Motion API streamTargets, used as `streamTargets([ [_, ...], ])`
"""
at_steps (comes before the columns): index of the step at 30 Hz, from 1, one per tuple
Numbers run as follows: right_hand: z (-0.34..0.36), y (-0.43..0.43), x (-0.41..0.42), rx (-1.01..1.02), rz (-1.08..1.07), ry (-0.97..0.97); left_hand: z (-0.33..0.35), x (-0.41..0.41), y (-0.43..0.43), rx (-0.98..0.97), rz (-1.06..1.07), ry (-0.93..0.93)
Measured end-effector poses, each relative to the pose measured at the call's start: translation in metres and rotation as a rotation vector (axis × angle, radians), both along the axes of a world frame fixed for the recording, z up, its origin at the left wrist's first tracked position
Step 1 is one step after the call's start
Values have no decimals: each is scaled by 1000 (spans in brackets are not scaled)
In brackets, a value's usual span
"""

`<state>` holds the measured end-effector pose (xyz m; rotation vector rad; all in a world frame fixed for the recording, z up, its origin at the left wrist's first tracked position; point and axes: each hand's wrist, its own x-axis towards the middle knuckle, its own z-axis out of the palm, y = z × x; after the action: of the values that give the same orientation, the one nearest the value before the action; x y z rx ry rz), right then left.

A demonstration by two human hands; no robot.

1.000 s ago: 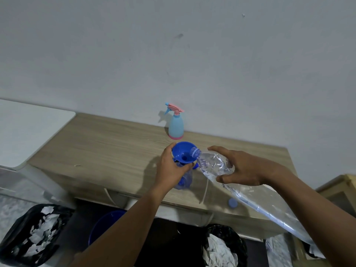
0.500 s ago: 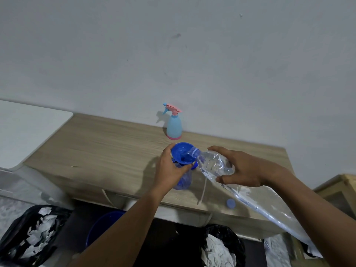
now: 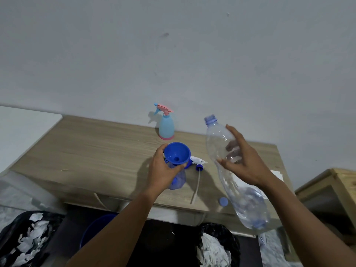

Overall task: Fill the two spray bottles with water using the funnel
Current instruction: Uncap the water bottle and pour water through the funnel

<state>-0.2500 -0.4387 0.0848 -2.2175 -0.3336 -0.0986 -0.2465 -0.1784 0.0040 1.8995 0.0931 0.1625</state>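
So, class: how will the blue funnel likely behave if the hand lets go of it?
The funnel looks like thin plastic, probably light and stiff. It sits wide-topped in the small bottle steadied by the left hand, so it may tip if nudged.

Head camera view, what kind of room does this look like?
Probably a plain home or utility room: a wood-grain cabinet top against a bare grey wall, with black bags of torn paper on the floor below.

Blue funnel [image 3: 176,153] upright in seemingly part-filled blue spray bottle [image 3: 177,180]
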Motion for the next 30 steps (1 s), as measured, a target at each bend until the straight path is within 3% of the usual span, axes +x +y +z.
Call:
streamTargets([
  [3,-10,-5,3,130,-130,-50,1,0,-1,0,1,-8],
  [7,-25,-3,7,114,-246,-124,-1,1,-2,12,7,7],
  [23,-68,9,1,308,-429,-92,-1,-2,-1,5,-10,29],
  [25,-69,13,-5,324,-507,-193,-1,-4,-1,5,-18,34],
  [27,-71,24,-17,303,-589,-410,-3,-5,0,1,-13,57],
  [30,-78,54,-31,295,-410,-486,-9,-2,3,55,-17,85],
])
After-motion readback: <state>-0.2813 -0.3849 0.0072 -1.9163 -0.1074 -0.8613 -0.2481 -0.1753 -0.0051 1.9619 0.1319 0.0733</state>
